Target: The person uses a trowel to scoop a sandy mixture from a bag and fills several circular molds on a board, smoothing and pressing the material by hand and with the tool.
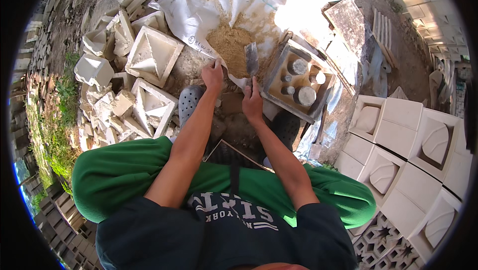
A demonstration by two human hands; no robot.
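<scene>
— At the near edge of the white sheet (186, 18), we see the left hand (212, 75), its fingertips pressed together on the fabric. What of the right hand (252, 100)?

— We read its fingers as closed around the trowel (251, 60) at the handle, with the blade pointing away from us. The folded edge meets those fingers too; whether they also grip it, we cannot tell.

— Why take the sheet there?

— We judge that the sand (229, 43) weighs down the middle, so the loose margin is the part that lifts easily. Holding the trowel by its end keeps the flat blade out over the heap.

— And our room to move?

— Tight on the right: the box (288, 109) stands just beside that hand, walls raised, about 5 round plugs (304, 96) inside. On the left we have a strip of soil, then the hollow square block (155, 57) and rubble; the grey clog (189, 103) sits below. Straight ahead, over the sand, looks freest to us. Farther right, the pale blocks (401, 120) stand well apart.
</scene>
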